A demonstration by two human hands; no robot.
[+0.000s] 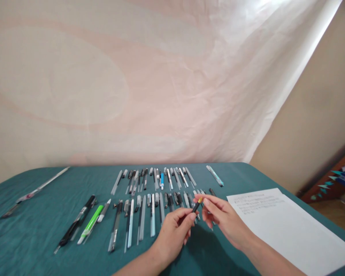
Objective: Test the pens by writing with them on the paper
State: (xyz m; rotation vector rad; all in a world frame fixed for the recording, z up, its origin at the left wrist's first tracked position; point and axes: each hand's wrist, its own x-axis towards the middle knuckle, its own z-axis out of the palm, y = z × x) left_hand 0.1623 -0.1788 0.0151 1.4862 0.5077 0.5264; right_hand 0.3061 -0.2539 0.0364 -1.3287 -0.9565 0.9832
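Observation:
Both of my hands meet over the teal tablecloth (31,237), just in front of two rows of pens. My left hand (174,232) pinches the lower end of a short black pen with a gold tip (197,204). My right hand (221,218) closes its fingertips on the gold upper end of the same pen. The pen is tilted, with its gold end up and to the right. Several pens of the near row (140,220) lie just left of my left hand.
A far row of pens (158,178) lies behind the near one. A green highlighter (90,224) and a black pen (77,224) lie at the left. A white sheet with writing (290,230) lies at the right. A pale cloth backdrop (132,84) hangs behind.

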